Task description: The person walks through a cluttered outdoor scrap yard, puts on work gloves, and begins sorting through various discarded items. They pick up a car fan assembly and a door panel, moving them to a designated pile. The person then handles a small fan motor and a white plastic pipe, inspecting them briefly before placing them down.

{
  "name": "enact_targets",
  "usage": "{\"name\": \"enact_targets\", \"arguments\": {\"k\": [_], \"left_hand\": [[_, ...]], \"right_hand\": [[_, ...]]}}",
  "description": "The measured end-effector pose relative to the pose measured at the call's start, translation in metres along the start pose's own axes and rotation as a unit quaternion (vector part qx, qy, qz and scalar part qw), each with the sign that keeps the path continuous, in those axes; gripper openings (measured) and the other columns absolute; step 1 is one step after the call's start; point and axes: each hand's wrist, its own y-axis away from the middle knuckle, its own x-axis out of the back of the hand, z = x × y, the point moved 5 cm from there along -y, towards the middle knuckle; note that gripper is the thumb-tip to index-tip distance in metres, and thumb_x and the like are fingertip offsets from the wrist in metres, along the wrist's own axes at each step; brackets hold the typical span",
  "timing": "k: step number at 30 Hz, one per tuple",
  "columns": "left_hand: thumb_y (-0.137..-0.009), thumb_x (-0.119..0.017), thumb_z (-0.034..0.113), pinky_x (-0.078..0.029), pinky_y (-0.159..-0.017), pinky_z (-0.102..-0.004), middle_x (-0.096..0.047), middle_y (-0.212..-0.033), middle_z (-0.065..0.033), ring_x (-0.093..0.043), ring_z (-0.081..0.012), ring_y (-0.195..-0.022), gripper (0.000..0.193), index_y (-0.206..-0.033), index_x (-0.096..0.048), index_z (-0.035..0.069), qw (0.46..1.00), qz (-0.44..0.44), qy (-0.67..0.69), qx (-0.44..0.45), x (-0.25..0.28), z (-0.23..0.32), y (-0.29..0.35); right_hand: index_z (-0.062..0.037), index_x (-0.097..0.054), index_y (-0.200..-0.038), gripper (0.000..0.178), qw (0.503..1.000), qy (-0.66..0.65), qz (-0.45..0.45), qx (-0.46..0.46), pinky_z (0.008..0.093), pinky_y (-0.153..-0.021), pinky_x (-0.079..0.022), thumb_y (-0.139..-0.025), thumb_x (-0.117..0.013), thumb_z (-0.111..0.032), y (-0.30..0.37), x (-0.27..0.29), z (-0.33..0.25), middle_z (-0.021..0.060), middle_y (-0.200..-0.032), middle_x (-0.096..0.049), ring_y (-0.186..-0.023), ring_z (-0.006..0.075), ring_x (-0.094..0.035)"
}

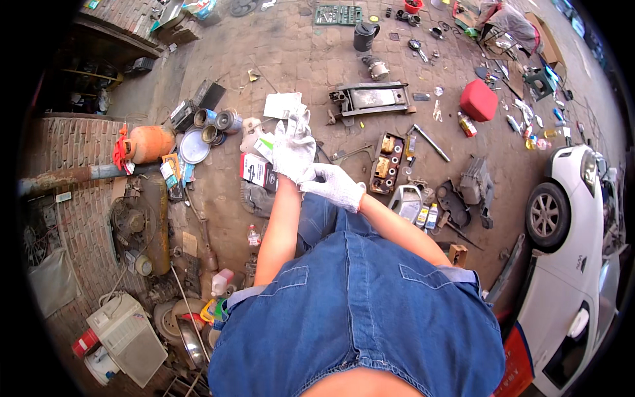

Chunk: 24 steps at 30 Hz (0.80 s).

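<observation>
My left hand (295, 151) wears a white work glove and is held up in front of me, its fingers stretched out and holding nothing. My right hand (336, 188), in a matching white knitted glove, reaches across to the left wrist. Its thumb and fingers pinch at the left glove's cuff; the exact grip is partly hidden. Behind and beside the left hand lie a white sheet (280, 104), a green-and-white packet (264, 145) and a red-and-white box (256, 170).
A floor jack (370, 99), a valve cover (387, 163), a silver jug (405, 200) and a red container (479, 100) stand on the brick ground. An orange gas cylinder (151, 144) is at left by a brick wall. A white car (569, 258) stands at right.
</observation>
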Motion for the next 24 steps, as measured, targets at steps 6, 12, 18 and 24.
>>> {"name": "enact_targets", "arguments": {"k": [6, 12, 18, 24], "left_hand": [[-0.089, -0.043, 0.058, -0.048, -0.079, -0.0322, -0.040, -0.142, -0.0137, -0.054, -0.0236, -0.103, 0.072, -0.137, -0.037, 0.004, 0.991, -0.131, -0.009, -0.025, -0.096, 0.041, -0.054], [-0.082, -0.035, 0.072, -0.036, -0.093, -0.0469, -0.035, -0.143, -0.0147, -0.048, -0.0275, -0.101, 0.082, -0.137, -0.039, 0.010, 0.960, -0.251, -0.008, 0.122, -0.153, 0.051, -0.146], [-0.071, -0.051, 0.075, -0.033, -0.094, -0.0491, -0.033, -0.143, -0.0162, -0.038, -0.0306, -0.120, 0.090, -0.136, -0.041, 0.015, 0.930, -0.301, -0.087, 0.192, -0.165, 0.149, -0.287], [-0.064, -0.069, 0.060, -0.035, -0.097, -0.0564, -0.036, -0.140, -0.0207, -0.042, -0.0379, -0.122, 0.089, -0.133, -0.045, 0.009, 0.919, -0.311, -0.134, 0.203, -0.214, 0.239, -0.373]], "right_hand": [[-0.0052, -0.062, -0.095, 0.021, 0.929, -0.335, 0.004, -0.155, 0.0256, -0.072, -0.048, -0.089, -0.061, -0.025, -0.085, 0.040, -0.014, 0.0030, -0.090, -0.062, -0.083, 0.0109, -0.058], [-0.0126, -0.050, -0.122, 0.048, 0.900, -0.385, -0.052, -0.198, 0.0333, -0.085, -0.050, -0.093, -0.044, -0.050, -0.206, 0.076, -0.031, 0.0058, -0.120, -0.056, -0.103, 0.0158, -0.057], [-0.0206, -0.049, -0.125, 0.040, 0.882, -0.435, -0.002, -0.182, 0.0386, -0.087, -0.048, -0.088, -0.059, -0.032, -0.373, 0.132, -0.080, -0.0002, -0.124, -0.053, -0.113, 0.0142, -0.051], [-0.0105, -0.055, -0.111, 0.021, 0.848, -0.494, 0.036, -0.188, 0.0317, -0.082, -0.050, -0.094, -0.043, -0.013, -0.514, 0.153, -0.099, 0.0036, -0.103, -0.060, -0.095, 0.0146, -0.059]]}}
